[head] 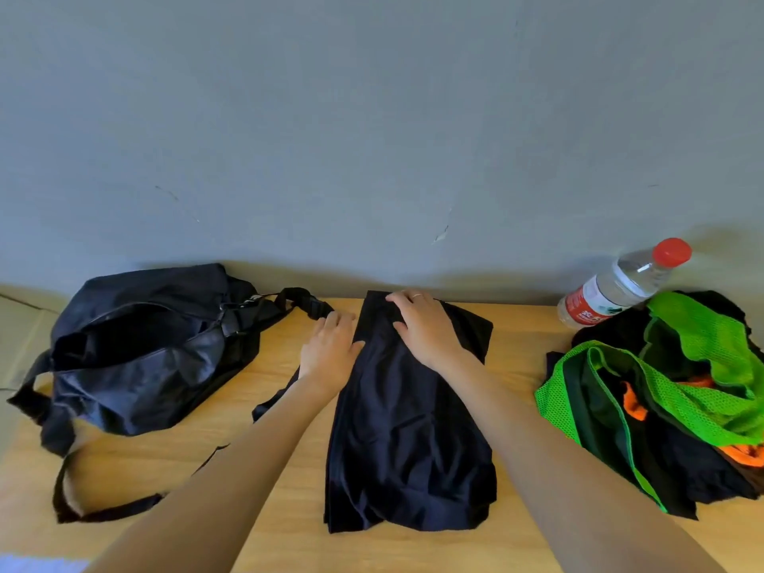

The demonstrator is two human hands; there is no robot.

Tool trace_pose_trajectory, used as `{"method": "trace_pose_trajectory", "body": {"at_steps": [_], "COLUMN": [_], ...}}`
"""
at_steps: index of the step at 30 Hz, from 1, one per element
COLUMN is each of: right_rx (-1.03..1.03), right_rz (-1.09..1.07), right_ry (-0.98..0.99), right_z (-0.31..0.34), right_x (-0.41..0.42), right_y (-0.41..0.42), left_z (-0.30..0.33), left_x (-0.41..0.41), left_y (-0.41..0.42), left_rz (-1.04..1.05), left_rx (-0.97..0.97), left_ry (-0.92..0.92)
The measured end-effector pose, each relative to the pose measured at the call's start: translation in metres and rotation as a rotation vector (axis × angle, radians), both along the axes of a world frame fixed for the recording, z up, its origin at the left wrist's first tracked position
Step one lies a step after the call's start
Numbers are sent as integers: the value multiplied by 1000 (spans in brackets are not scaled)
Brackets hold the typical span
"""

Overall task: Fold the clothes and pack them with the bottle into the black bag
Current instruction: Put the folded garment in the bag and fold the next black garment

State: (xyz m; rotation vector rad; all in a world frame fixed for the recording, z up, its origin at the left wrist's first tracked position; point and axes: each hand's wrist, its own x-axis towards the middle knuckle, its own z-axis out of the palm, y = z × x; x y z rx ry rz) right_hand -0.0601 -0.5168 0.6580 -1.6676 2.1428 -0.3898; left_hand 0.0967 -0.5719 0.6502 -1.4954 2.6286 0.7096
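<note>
- At table centre: a dark garment (409, 423) lies flat in a long strip running near to far, part-folded, w/ both hands at its far end.
- Left hand (330, 349) rests flat at the strip's left edge, fingers straight, thumb on the cloth, fingertips reaching just off it toward the bag strap; it grips nothing.
- Right hand (421, 324) lies palm-down on the far end, fingers spread and relaxed, pressing the cloth to the table (264, 543); also gripping nothing.
- Handling, as a judgement: fabric looks thin, light, limp, prob. a bit slick. It won't hold a crease unaided, so pin one end flat and pinch the other by both corners for the next fold; a single-point lift would let it slump.
- Far left: black bag (136, 349), soft, slouched, mouth open toward the viewer, straps trailing near and right. Walls will likely collapse, so one hand may need to hold the mouth open.
- Far right: bottle (620, 283), clear plastic, red cap, tilted against the wall end of the pile; rigid, smooth, heavier than cloth if full. Fill level not clear. Best taken round the body.
- Right: pile (669, 399) of unfolded clothes, green mesh, black and orange, well apart from both hands.
</note>
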Motion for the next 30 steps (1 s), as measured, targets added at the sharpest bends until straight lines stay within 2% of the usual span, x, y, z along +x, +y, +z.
{"method": "trace_pose_trajectory", "body": {"at_steps": [7, 14, 18, 23, 27, 30], "right_rx": [126, -5, -71, -123, -189, -233], "right_rz": [24, -7, 16, -110, -170, -216], "right_ry": [57, 111, 49, -139, -208, -246], "right_z": [-29, -35, -30, -10, 18, 40], "right_x": [0, 4, 5, 1, -6, -12], "right_y": [-33, -39, -40, -34, -22, -14], "left_z": [-22, -32, -31, -19, -6, 0], "left_x": [-4, 5, 8, 12, 17, 22], "left_y": [-7, -6, -4, -2, 5, 15], "left_rz": [0, 30, 12, 41, 98, 61], "left_rx": [3, 11, 18, 176, 425, 586], "left_ry": [-29, 56, 119, 265, 385, 376]}}
